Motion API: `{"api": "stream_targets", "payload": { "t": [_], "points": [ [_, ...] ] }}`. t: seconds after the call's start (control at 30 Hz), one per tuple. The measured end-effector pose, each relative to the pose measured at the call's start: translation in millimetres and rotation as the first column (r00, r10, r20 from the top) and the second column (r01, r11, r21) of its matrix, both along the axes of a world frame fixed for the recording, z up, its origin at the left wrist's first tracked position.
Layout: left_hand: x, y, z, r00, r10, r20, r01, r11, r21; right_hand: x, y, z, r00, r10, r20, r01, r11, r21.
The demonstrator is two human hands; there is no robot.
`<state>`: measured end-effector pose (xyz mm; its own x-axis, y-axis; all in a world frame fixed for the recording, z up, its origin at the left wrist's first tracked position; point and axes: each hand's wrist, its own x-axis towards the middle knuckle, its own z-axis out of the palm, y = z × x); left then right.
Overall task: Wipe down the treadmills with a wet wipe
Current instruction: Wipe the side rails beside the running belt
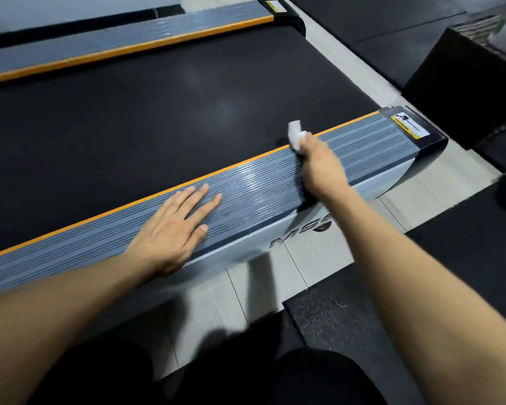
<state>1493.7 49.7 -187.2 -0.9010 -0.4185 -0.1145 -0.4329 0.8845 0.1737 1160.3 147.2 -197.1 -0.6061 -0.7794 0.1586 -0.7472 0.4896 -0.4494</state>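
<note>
- Wiping under way on the near side rail of the treadmill, judging by the glossy, wet-looking streak between the two hands.
- Gripping a bunched white wet wipe in the right hand, fingers curled round it, and pressing it onto the ribbed grey rail at its orange-edged inner side, next to the black running belt.
- Resting the left hand flat on the same rail, fingers straight and spread, holding nothing, seemingly bracing.
- Looking at roughly the start of the job: only a patch of this rail appearing damp; the stretch toward the black end cap with its yellow warning label showing matte, likely not yet done.
- Leaving, by the look of it, the far side rail, the belt, the grey side cover with its lettering, and any other treadmills outside the view.
- Sitting near the rail's end: a dark box-like object on the pale tiled floor, and black rubber mats beside the machine.
- Blocking the wipe's path: nothing on the rail ahead toward the end cap; only the braced left hand lying on the stretch behind.
</note>
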Motion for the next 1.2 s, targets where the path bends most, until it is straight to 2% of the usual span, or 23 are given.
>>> {"api": "stream_targets", "payload": {
  "t": [0.1,0.23,0.33,0.43,0.5,0.57,0.63,0.67,0.73,0.77,0.83,0.93,1.0,1.03,1.1,1.2],
  "points": [
    [-7.8,8.0,5.7,0.997,0.066,0.033,-0.066,0.998,0.013,-25.2,7.6,2.8,0.999,-0.045,-0.008,0.045,0.997,0.055],
    [-19.0,7.4,25.1,0.986,0.086,0.142,-0.095,0.994,0.055,9.9,4.3,-1.8,0.999,-0.001,-0.036,0.001,1.000,0.001],
    [-31.0,1.0,38.6,0.975,0.043,0.217,-0.062,0.995,0.078,71.6,14.3,-14.7,0.974,0.223,-0.025,-0.224,0.972,-0.075],
    [-36.4,-2.1,43.5,0.967,0.011,0.254,-0.033,0.996,0.083,132.5,38.7,-10.3,0.847,0.530,0.031,-0.526,0.846,-0.083],
    [-34.9,-2.3,44.6,0.964,0.010,0.264,-0.031,0.997,0.076,132.1,53.5,-2.0,0.781,0.623,0.055,-0.620,0.782,-0.062],
    [-35.2,-1.9,46.4,0.964,0.009,0.266,-0.030,0.997,0.076,103.0,65.9,-3.3,0.845,0.533,0.049,-0.525,0.843,-0.115],
    [-36.2,-1.0,50.3,0.960,0.019,0.278,-0.042,0.996,0.077,59.3,80.6,-8.4,0.952,0.304,0.040,-0.293,0.940,-0.172],
    [-37.2,-1.3,52.1,0.958,0.020,0.285,-0.043,0.996,0.077,40.2,88.8,-8.8,0.981,0.193,0.034,-0.185,0.971,-0.151],
    [-40.9,-0.4,57.2,0.955,0.018,0.295,-0.043,0.996,0.078,24.1,94.9,-5.1,0.998,0.055,0.033,-0.052,0.995,-0.087],
    [-42.9,-0.5,59.8,0.954,0.018,0.298,-0.041,0.997,0.072,29.2,91.9,-2.3,0.998,0.051,0.040,-0.048,0.995,-0.088],
    [-48.5,-0.6,64.5,0.953,0.006,0.303,-0.016,0.999,0.031,56.5,85.0,1.8,0.974,0.226,0.021,-0.221,0.966,-0.131],
    [-60.4,0.5,63.0,0.957,-0.094,0.273,0.099,0.995,-0.004,92.5,83.0,1.2,0.834,0.551,-0.018,-0.551,0.831,-0.074],
    [-72.2,4.3,56.8,0.963,-0.159,0.216,0.166,0.986,-0.018,77.9,87.3,-1.9,0.810,0.586,-0.025,-0.586,0.808,-0.060],
    [-79.8,6.8,53.6,0.966,-0.182,0.185,0.188,0.982,-0.014,62.9,89.5,-4.1,0.837,0.546,-0.024,-0.546,0.832,-0.097],
    [-93.6,12.5,46.7,0.962,-0.226,0.153,0.228,0.974,0.008,26.4,97.6,-10.9,0.938,0.344,-0.040,-0.345,0.920,-0.186],
    [-109.2,16.3,34.2,0.955,-0.274,0.116,0.275,0.961,0.001,-12.2,107.9,-5.1,1.000,0.011,0.015,-0.009,0.992,-0.125]
  ]
}}
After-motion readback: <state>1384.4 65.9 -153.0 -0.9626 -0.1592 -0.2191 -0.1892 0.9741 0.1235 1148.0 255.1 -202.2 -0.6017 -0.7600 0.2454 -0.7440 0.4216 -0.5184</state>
